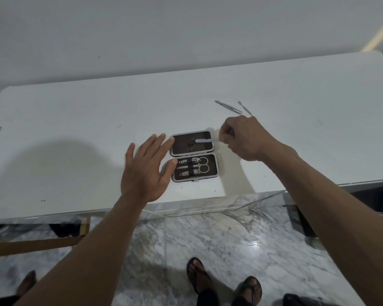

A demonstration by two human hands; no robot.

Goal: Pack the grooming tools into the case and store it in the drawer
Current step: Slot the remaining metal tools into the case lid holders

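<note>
A small grooming case [215,166] lies open on the white table [75,129], near its front edge. Its near half holds two nail clippers and scissors [202,165] under a black strap. My right hand [243,138] pinches a flat metal nail file [206,140], whose tip hovers over the case's far half. My left hand [146,168] rests flat with fingers spread, its fingertips touching the case's left edge. Tweezers [228,106] and a thin metal pick [244,108] lie loose on the table behind my right hand.
The table backs against a pale wall [186,29]. A wooden frame [38,241] shows under the table at left. Below the front edge are a marble floor [230,239] and sandalled feet [221,281].
</note>
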